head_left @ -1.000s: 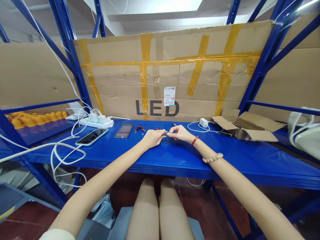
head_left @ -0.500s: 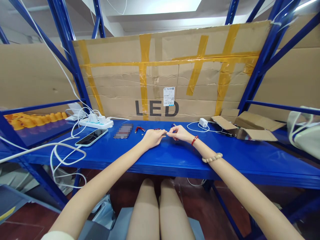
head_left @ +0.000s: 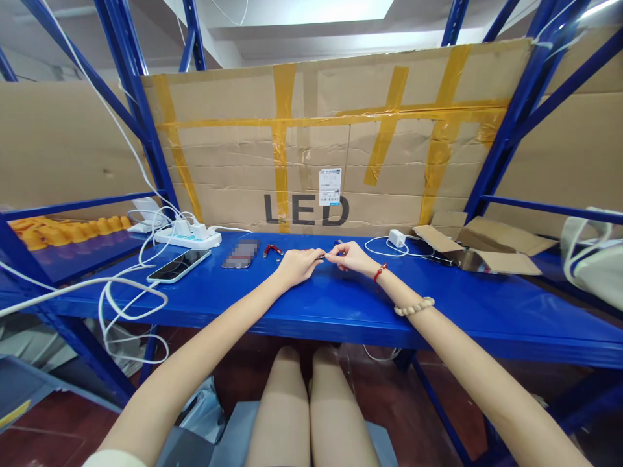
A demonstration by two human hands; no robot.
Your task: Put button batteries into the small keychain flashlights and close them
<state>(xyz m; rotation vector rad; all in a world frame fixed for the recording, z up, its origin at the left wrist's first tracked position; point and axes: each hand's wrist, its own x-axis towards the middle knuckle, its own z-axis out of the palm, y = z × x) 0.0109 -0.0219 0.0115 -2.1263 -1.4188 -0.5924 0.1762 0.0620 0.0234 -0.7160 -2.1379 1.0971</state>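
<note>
Above the blue shelf top [head_left: 321, 298], my left hand [head_left: 298, 266] is closed around a small dark thing [head_left: 321, 257], whose tip shows at the fingertips. It is too small to name. My right hand [head_left: 351, 257] pinches at the same tip with thumb and forefinger, so the two hands almost meet. Some red shows along the top of my left hand, mostly hidden by the fingers. Just behind my right hand, a blue piece [head_left: 337, 242] is partly covered. Red pieces with metal ends [head_left: 272, 250] lie left of my left hand.
To the left lie a phone [head_left: 179, 266], a pixelated flat thing [head_left: 241, 253] and a white power strip [head_left: 187, 240] with looped cables. At right are a white charger [head_left: 396, 238] and an open cardboard box [head_left: 506, 245]. A large cardboard sheet [head_left: 233, 168] stands behind.
Both hands stay together in nearly the same place, with only slight finger movement. The whole view has shifted very little.
</note>
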